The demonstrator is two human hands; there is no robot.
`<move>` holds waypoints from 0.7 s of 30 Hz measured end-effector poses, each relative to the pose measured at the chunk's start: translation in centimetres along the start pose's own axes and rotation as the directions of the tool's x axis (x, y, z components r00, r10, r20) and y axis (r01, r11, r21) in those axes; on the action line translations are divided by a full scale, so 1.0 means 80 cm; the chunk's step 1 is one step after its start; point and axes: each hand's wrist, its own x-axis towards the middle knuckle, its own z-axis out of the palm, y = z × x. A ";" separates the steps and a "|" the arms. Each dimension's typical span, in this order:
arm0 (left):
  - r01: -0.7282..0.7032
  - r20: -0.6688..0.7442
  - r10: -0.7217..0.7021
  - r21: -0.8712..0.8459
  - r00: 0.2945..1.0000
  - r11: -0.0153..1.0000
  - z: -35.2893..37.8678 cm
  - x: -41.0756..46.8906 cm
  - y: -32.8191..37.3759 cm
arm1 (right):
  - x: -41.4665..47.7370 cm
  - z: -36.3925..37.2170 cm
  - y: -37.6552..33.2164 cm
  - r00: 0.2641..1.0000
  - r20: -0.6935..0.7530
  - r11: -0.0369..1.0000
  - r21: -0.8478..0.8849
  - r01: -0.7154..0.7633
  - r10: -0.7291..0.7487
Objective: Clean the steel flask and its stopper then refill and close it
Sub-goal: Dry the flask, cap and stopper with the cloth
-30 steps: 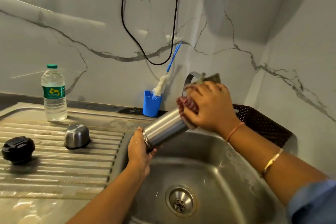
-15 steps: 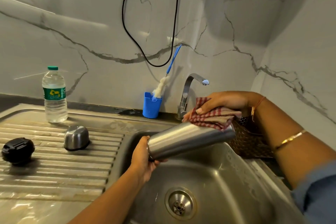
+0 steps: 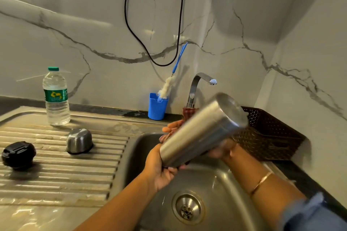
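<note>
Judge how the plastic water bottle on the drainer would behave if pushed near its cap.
The water bottle is tall and narrow, so it would probably tip rather than slide. Its thin clear wall likely dents under a firm grip. Once down, its round body could roll across the drainer.

1. The left forearm rises from the lower edge. The left hand (image 3: 159, 172) grips the lower end of the flask (image 3: 202, 129), fingers curled beneath it.
2. The right forearm enters from the lower right. The right hand (image 3: 223, 150) wraps under the flask, its fingers (image 3: 170, 127) showing on the far side.
</note>
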 end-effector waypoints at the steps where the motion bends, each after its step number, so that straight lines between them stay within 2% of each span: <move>1: 0.045 -0.007 -0.045 -0.029 0.999 0.999 -0.001 0.003 0.001 | 0.004 0.015 0.012 0.993 0.115 0.998 0.061 0.014 -0.021; 2: 0.087 -0.007 -0.088 -0.071 0.996 0.994 -0.003 0.006 0.002 | 0.004 0.026 0.021 0.971 0.239 0.992 0.122 -0.035 0.005; 3: 0.121 -0.006 -0.123 -0.118 0.992 0.986 -0.005 0.010 0.003 | 0.004 0.046 0.030 0.965 0.261 0.989 0.144 -0.046 0.007; 5: 0.175 -0.005 -0.179 -0.193 0.984 0.965 -0.010 0.015 0.004 | 0.012 0.054 0.042 0.992 0.128 0.986 0.167 -0.005 -0.017; 7: 0.188 0.007 -0.191 -0.233 0.982 0.954 -0.011 0.018 0.002 | 0.015 0.058 0.043 0.997 0.079 0.983 0.183 0.000 -0.015; 12: 0.117 0.062 -0.106 -0.208 0.992 0.971 -0.008 0.028 -0.010 | 0.023 0.057 0.041 0.982 -0.013 0.972 0.144 0.187 -0.187; 15: -0.025 0.133 0.032 -0.053 0.991 0.998 -0.004 0.021 -0.011 | 0.018 0.057 0.033 0.958 -0.086 0.949 0.135 0.284 -0.275; 17: -0.190 0.190 0.160 0.153 0.969 0.970 -0.003 0.016 -0.011 | 0.018 0.055 0.030 0.949 -0.151 0.945 0.135 0.297 -0.276; 19: -0.364 0.242 0.286 0.398 0.927 0.842 0.000 0.010 -0.014 | 0.014 0.056 0.033 0.939 -0.192 0.949 0.081 0.305 -0.286; 21: -0.455 0.282 0.359 0.490 0.890 0.743 0.003 0.009 -0.018 | 0.015 0.056 0.044 0.926 -0.211 0.950 -0.077 0.303 -0.313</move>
